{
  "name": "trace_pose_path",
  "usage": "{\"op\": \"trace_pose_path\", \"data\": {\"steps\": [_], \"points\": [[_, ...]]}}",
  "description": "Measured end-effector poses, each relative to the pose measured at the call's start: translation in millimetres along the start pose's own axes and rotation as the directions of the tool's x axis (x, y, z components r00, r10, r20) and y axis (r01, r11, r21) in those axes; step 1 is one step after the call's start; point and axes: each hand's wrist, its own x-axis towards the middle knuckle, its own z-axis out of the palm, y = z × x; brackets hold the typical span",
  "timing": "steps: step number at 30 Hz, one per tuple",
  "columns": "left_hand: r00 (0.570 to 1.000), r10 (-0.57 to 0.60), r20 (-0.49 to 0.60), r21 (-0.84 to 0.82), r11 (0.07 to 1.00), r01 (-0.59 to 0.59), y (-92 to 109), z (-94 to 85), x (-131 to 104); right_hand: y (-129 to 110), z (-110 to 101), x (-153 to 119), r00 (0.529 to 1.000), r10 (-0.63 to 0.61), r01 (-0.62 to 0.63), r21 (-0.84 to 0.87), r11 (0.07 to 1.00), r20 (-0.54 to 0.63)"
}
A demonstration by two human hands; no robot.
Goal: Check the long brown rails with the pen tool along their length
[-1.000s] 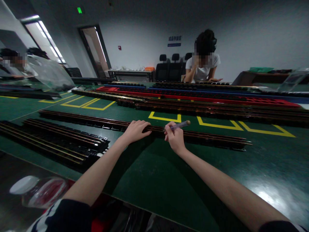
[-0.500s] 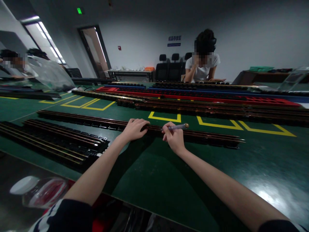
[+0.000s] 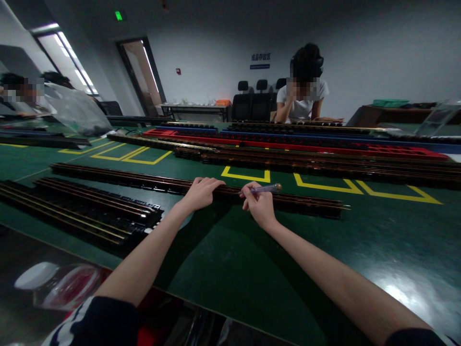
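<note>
A long black strip with copper-coloured rods [image 3: 151, 180] lies crosswise on the green table [image 3: 223, 269]. My left hand [image 3: 201, 193] grips its middle, with fingers over the top and the thumb at the near side. Just to the right, my right hand [image 3: 260, 204] is closed round a slim pen-like tool [image 3: 265, 189] with a clear purplish barrel and a gold-brown round end. The tool's tip points left at the strip; whether it touches cannot be made out.
Similar strips [image 3: 93, 204] lie at the left, by the table's near edge. Further back run more rodded strips [image 3: 324, 161] and a red frame [image 3: 396, 150]. A lidded clear jar [image 3: 68, 287] stands lower left. Across the table sits a person [image 3: 302, 98]; others sit far left.
The black strip under my hands has slid a little to the left. My left thumb and fingers have shifted slightly; my right hand with the tool stays nearly in place.
</note>
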Motion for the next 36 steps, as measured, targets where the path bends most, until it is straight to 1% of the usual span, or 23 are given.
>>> {"op": "trace_pose_path", "data": {"steps": [8, 13, 19, 23, 28, 32, 36], "points": [[1.000, 0.011, -0.004, 0.005, 1.000, -0.011, -0.8, 1.9, 0.8, -0.6, -0.7, -0.5, 0.998, 0.051, -0.051, 0.028, 0.998, -0.024], [1.000, 0.006, 0.000, 0.008, 1.000, -0.006, -2.8, 3.5, 0.1, -2.1, -1.7, -1.6, 0.998, 0.053, -0.052, 0.007, 0.999, -0.036], [1.000, 0.014, 0.011, 0.007, 1.000, -0.014, -4.3, 6.5, -1.5, -1.4, -1.6, -1.8, 0.997, 0.045, -0.044, 0.024, 0.999, -0.058], [0.999, 0.030, 0.012, 0.007, 1.000, -0.030, -5.2, 6.7, -1.7, 1.8, -1.3, -1.1, 0.998, 0.043, -0.042, 0.022, 0.999, -0.036], [1.000, 0.021, 0.021, 0.012, 1.000, -0.021, -3.9, 5.2, -1.1, 2.4, -1.8, 0.0, 0.998, 0.064, -0.064, 0.023, 0.998, -0.003], [0.999, 0.016, 0.034, -0.001, 1.000, -0.016, -3.0, 3.3, -1.5, 1.3, -1.7, 0.2, 0.997, 0.073, -0.073, 0.020, 0.997, -0.004], [0.999, 0.035, 0.042, -0.002, 0.999, -0.035, -3.0, 1.1, -2.9, 0.7, -2.0, 0.1, 0.998, 0.064, -0.064, 0.012, 0.998, 0.008]]}}
